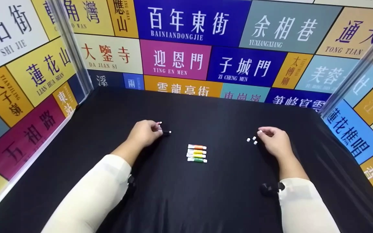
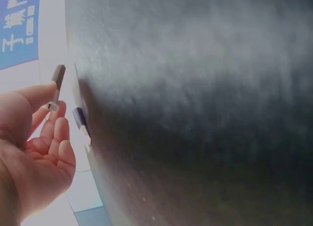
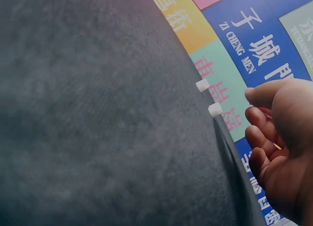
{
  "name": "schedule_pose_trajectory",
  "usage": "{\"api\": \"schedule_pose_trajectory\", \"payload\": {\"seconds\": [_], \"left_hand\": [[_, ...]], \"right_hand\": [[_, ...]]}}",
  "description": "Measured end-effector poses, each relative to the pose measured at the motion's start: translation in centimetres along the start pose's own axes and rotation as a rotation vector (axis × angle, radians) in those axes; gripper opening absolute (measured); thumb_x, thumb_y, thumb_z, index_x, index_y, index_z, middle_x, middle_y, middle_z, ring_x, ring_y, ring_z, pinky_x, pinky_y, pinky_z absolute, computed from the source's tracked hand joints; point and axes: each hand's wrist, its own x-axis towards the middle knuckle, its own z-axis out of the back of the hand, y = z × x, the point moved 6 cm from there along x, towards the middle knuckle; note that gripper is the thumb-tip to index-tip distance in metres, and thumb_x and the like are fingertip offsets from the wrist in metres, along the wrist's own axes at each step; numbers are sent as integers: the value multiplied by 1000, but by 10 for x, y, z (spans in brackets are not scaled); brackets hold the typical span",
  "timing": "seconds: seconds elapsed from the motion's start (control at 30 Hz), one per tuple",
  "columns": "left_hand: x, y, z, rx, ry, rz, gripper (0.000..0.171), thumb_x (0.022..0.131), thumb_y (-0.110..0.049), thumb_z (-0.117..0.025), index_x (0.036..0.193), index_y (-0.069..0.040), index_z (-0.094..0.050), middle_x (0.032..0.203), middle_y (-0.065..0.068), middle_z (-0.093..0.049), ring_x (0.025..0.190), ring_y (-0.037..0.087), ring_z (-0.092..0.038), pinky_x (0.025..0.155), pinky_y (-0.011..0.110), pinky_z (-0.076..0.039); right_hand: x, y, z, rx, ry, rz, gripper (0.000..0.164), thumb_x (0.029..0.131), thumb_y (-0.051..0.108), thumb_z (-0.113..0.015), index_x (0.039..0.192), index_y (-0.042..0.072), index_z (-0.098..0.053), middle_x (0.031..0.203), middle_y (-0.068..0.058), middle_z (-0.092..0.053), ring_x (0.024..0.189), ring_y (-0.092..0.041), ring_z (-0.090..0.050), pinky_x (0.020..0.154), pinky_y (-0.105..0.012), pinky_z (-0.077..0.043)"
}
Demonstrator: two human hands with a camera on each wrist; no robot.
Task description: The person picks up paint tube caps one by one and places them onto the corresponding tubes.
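In the head view my left hand is at the left of the black cloth. Its thumb and finger pinch a small paint tube, seen with a dark end in the left wrist view. A second dark tube with a white end lies close by on the cloth. Toward the right, my right hand pinches a small white piece at its fingertips. Beside that hand lie three more white pieces, two of them showing in the right wrist view as white blocks.
Between the hands, a row of several small paint tubes in orange, yellow and green lies on the black cloth. Panels of colourful printed signs stand behind the table and at both sides, with metal posts at the corners.
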Motion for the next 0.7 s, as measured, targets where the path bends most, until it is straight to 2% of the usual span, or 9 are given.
{"api": "schedule_pose_trajectory", "payload": {"seconds": [0.1, 0.17, 0.3, 0.53, 0.7], "left_hand": [[-1, -6, 1, -34, -10, -7, 13, 95, -27, -78, 99, -15, -81, 102, 5, -80, 102, 28, -70, 99, 43, -55], [-3, -10, 1, -63, -14, -7, 14, 96, -27, -77, 101, -15, -81, 104, 5, -80, 102, 27, -70, 100, 43, -55], [-7, -21, 3, -120, -22, -12, 15, 97, -30, -76, 104, -17, -82, 104, 3, -80, 100, 26, -69, 99, 43, -55], [-16, -42, 4, -204, -43, -50, 15, 98, -30, -76, 104, -19, -82, 101, 0, -79, 96, 22, -68, 93, 39, -55], [-23, -58, 5, -263, -62, -83, 16, 98, -30, -75, 107, -18, -82, 103, 0, -80, 97, 21, -69, 94, 39, -56]], "right_hand": [[0, 9, 3, 12, -17, 17, 31, 103, 28, -69, 125, 8, -79, 116, -16, -81, 96, -9, -68, 87, -18, -49], [0, 15, 3, 23, -20, 24, 31, 103, 29, -69, 124, 9, -79, 116, -15, -81, 92, -1, -64, 87, -18, -48], [0, 29, 5, 49, -20, 42, 32, 104, 32, -69, 125, 10, -79, 115, -14, -81, 88, 7, -61, 87, -17, -48], [-4, 61, 10, 92, -40, 119, 30, 102, 32, -72, 122, 11, -80, 108, -13, -80, 83, 5, -61, 78, -12, -46], [-9, 82, 13, 104, -34, 150, 30, 103, 34, -71, 123, 13, -80, 108, -10, -77, 87, -5, -62, 79, -15, -46]]}}
